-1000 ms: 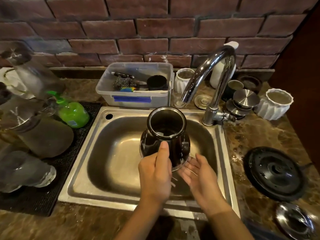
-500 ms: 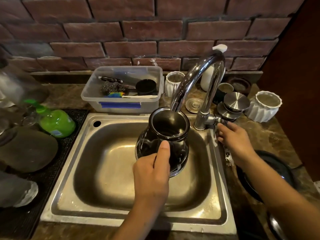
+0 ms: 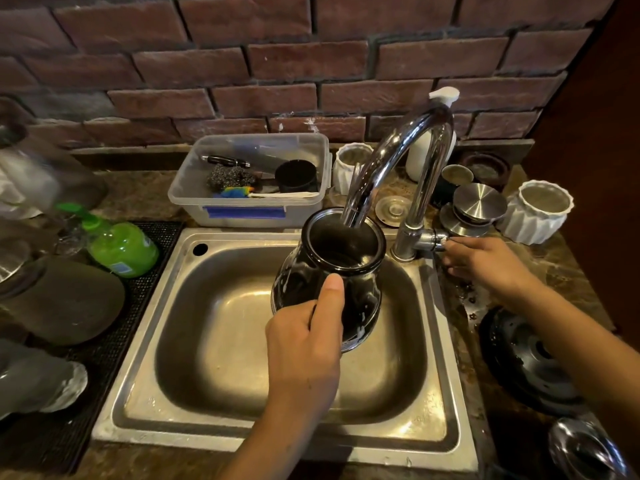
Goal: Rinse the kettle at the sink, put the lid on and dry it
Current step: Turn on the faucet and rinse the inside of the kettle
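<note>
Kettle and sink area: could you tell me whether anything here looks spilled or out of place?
Only minor things: white suds cling to the black kettle's lower side, and water drops spot the brown stone counter right of the steel sink. Nothing looks damaged.

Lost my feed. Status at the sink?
Left hand grips kettle, mouth under spout. Right hand at tap handle. No water visible. Nothing in the way.

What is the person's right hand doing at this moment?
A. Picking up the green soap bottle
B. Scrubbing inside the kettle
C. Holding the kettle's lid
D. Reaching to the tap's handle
D: the right hand has its fingertips at the side handle of the tap, while the left hand holds the kettle under the spout.
</note>
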`<state>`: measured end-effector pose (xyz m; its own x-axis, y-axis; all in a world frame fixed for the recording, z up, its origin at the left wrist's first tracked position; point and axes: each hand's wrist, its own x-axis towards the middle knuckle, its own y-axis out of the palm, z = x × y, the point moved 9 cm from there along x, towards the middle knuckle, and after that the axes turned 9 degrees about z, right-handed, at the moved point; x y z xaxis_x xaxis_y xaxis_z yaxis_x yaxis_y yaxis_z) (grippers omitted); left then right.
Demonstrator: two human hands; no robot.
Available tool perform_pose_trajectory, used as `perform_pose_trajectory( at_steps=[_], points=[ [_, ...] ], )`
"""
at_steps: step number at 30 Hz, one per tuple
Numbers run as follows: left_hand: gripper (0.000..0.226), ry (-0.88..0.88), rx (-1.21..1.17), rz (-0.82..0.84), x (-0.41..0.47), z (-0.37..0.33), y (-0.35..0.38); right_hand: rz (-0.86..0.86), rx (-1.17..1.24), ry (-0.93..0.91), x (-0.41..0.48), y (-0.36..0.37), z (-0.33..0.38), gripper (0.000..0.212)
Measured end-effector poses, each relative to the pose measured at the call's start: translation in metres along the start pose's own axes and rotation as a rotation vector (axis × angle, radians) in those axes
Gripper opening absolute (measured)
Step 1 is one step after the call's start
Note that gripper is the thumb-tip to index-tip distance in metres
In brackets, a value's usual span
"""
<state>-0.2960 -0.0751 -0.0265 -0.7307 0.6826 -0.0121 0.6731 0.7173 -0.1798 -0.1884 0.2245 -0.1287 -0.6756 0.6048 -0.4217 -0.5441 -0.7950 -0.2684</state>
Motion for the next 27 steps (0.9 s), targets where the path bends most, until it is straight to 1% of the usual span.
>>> perform_pose_trajectory(
  at_steps=[3,7,11,13,15,18,20,24,27],
  points=[
    [0.065,-0.003,0.013,0.0,-0.001,-0.002,0.001,0.004,0.119,0.016,0.002,-0.001,-0.005,0.035],
    [0.064,-0.022,0.005,0.01,-0.003,-0.003,0.002,-0.004,0.254,0.039,0.003,-0.001,-0.016,0.032],
    [0.064,-0.05,0.009,0.006,-0.009,-0.003,0.0,-0.034,0.339,0.042,0.003,0.001,-0.02,0.018],
    [0.065,-0.063,0.016,-0.008,-0.011,-0.003,-0.001,-0.038,0.347,0.044,0.003,0.0,-0.022,0.017],
    [0.066,-0.07,0.027,-0.022,-0.013,-0.002,-0.003,-0.039,0.343,0.031,0.004,0.0,-0.024,0.022],
    [0.06,-0.023,0.094,-0.032,-0.015,-0.002,-0.005,-0.036,0.331,0.032,0.006,0.001,-0.025,0.033],
    [0.059,0.004,0.116,-0.034,-0.016,-0.002,-0.006,-0.027,0.323,0.047,0.005,0.003,-0.024,0.035],
    [0.058,-0.053,0.056,-0.058,-0.019,0.002,-0.009,-0.06,0.28,0.052,0.0,0.001,-0.021,0.05],
    [0.058,-0.044,0.052,-0.052,-0.019,0.002,-0.01,-0.115,0.257,0.032,-0.001,-0.006,-0.018,0.044]
  ],
)
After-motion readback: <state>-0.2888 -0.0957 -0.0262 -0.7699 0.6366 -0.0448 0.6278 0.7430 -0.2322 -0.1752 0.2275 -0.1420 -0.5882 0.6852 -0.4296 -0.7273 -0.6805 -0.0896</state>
